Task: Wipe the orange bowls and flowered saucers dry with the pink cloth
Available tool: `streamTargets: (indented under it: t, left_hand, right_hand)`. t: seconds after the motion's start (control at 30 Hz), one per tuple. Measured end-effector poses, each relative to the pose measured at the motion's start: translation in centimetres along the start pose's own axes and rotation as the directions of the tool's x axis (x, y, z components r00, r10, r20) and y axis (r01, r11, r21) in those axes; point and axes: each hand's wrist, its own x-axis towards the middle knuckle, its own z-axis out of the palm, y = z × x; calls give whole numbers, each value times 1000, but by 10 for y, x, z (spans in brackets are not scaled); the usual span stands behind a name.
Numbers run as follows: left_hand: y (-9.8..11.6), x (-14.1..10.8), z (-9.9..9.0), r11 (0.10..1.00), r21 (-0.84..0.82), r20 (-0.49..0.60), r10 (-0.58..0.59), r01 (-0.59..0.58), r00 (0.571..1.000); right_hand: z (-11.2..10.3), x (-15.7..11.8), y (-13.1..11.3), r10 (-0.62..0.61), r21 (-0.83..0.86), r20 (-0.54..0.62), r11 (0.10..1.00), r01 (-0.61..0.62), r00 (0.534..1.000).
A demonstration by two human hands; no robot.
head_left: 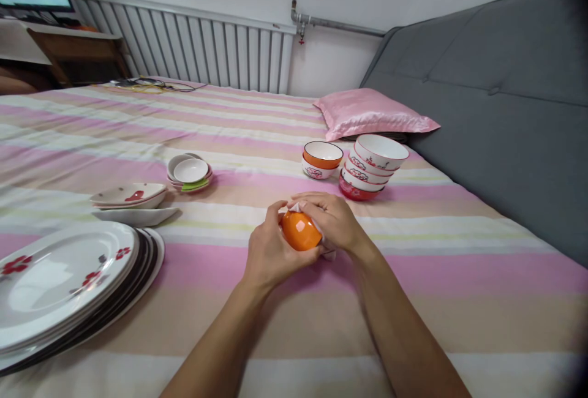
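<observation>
An orange bowl is held over the striped bedsheet, its glossy outer side facing me. My left hand grips it from the left, thumb along its lower edge and fingers at its far left side. My right hand is closed over its right side, pressing a pale cloth against it. Most of the cloth is hidden under the right hand. Just beyond the hands stand a short stack of an orange bowl on a white patterned one, and a taller stack of white and red bowls.
At the left lies a big stack of plates. Behind it are boat-shaped dishes and a pile of small dishes. A pink pillow rests by the grey headboard. Cables lie near the radiator.
</observation>
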Motion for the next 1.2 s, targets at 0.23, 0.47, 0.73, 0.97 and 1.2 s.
streamTargets:
  t: [0.23, 0.47, 0.73, 0.97, 1.2]
  left_hand:
    - [-2, 2, 0, 997, 29, 32, -79, 78, 996]
    - [-16, 5, 7, 975, -196, 115, -79, 100, 990]
    - [-28, 8, 16, 989, -126, 213, -49, 78, 976]
    - [-10, 3, 12, 998, 34, 26, 51, -52, 998]
    - [-5, 0, 7, 998, 49, -69, 52, -48, 996]
  right_hand:
    - [13, -8, -25, -134, -423, 77, 893, 154, 988]
    - [9, -4, -16, -130, -422, 76, 894, 150, 989]
    - [-10, 3, 7, -20, -118, -35, 993, 16, 999]
    - [-8, 4, 19, 164, 165, -114, 976, -144, 980]
    - [1, -1, 2, 73, 46, -38, 996, -71, 997]
